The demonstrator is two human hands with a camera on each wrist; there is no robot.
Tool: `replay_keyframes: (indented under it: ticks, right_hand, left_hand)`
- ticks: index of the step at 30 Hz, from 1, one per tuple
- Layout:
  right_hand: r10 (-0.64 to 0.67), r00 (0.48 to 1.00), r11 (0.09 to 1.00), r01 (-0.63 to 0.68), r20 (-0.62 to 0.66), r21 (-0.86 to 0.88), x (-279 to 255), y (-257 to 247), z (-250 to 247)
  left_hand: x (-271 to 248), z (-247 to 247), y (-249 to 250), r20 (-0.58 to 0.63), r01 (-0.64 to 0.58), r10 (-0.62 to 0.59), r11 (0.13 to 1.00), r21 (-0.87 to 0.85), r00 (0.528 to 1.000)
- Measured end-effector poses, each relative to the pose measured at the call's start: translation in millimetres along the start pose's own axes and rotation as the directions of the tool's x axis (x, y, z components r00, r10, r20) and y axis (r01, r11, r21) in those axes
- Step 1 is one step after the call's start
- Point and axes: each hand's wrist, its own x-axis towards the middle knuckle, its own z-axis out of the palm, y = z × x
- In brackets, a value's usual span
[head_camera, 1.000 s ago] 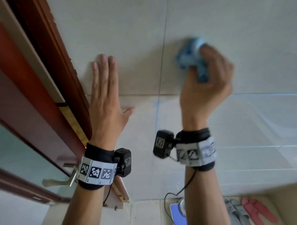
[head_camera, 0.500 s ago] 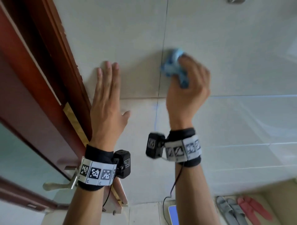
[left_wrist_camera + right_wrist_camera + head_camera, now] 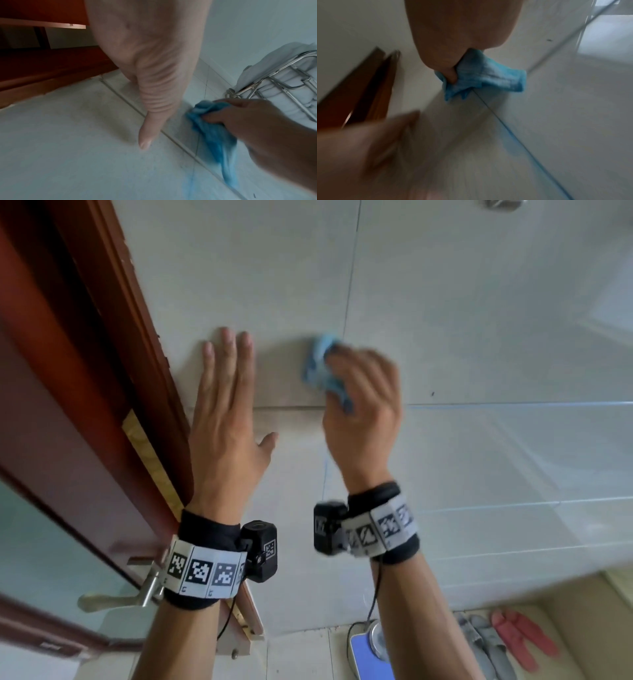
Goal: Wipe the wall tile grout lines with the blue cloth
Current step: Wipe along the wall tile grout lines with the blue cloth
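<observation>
While the crumpled blue cloth [image 3: 323, 368] was pressed against the pale glazed wall tiles [image 3: 479, 302], it sat bunched in the right hand [image 3: 363, 405], whose fingers were curled tightly round it and whose thumb dug into its folds in the right wrist view [image 3: 488, 75]. It lay just above the horizontal grout line [image 3: 291, 407] and at the thin vertical grout line [image 3: 351, 285], close to where the two crossed; a loose tail of the fabric trailed down past the hand in the left wrist view [image 3: 216, 135]. A faint blue tint ran along the vertical joint below the crossing. Just beside the cloth, apart from it, the left hand [image 3: 226, 426] lay flat on the wall with its fingers straight and pressed together and its thumb spread out to the side, holding nothing. To the left of that hand stood the reddish-brown wooden door frame [image 3: 113, 313], with a silver metal lever door handle [image 3: 113, 597] lower down. Both wrists wore black bands with black-and-white square markers. On the floor below lay a blue-topped bathroom scale [image 3: 368, 655], grey slippers [image 3: 486, 645] and pink slippers [image 3: 524, 638]. A chrome wire rack [image 3: 281, 81] holding white cloth hung on the wall above.
</observation>
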Motion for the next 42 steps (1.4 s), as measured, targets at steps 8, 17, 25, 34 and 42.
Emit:
replay_keyframes:
  ticks: [8,17,25,34,42]
  right_hand:
    - [-0.001,0.968,1.0,-0.001,-0.253,-0.009,69.4,-4.0,6.0]
    - [-0.023,0.997,0.999,0.025,-0.074,0.024,35.2,-0.7,-3.8]
    - [-0.04,0.975,0.997,0.053,-0.22,0.053,74.6,7.5,-1.1]
    - [0.0,1.0,0.999,0.0,-0.002,0.038,-100.3,37.0,15.5]
    - [0.109,0.984,0.99,-0.094,-0.141,0.106,-53.9,36.4,6.3]
  left_hand:
    - [14.9,-4.4,7.1,-0.087,-0.012,0.004,0.996,-0.087,0.996]
    - [15.6,-11.6,2.5,-0.02,-0.042,0.042,0.999,-0.01,0.999]
    - [10.0,-8.5,0.7,-0.013,-0.045,0.045,0.999,0.013,0.999]
    - [-16.0,12.0,-1.8,0.043,0.026,-0.027,0.999,0.043,0.999]
    - [-21.7,20.5,0.8,0.04,0.011,-0.014,0.998,0.061,0.999]
